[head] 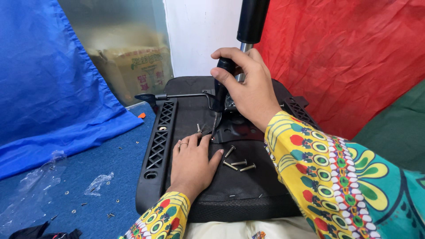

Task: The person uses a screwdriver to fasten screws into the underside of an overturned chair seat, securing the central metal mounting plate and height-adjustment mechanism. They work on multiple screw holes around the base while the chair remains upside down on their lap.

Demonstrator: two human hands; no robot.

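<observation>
The right hand (245,84) is closed around the black handle of a screwdriver (220,95), held upright with its tip down at the metal plate (239,128) on the upturned chair seat (199,177), which lies on the blue floor (110,163) just in front of the person. The left hand (192,161) lies flat and open on the seat underside, fingers beside the tip, gripping nothing. A screw seems to be at the tip, though it is too small to tell how far in it sits. Four loose screws (239,163) lie on the seat just right of the left hand, so by my judgement most of the fastening is not yet done.

The gas cylinder (251,22) rises from the plate behind the right hand and crowds it. A lever (177,96) sticks out left. Torn plastic bags (97,183) and small washers are scattered on the near-left floor. Blue cloth (44,79) hangs far left, red cloth (345,57) far right.
</observation>
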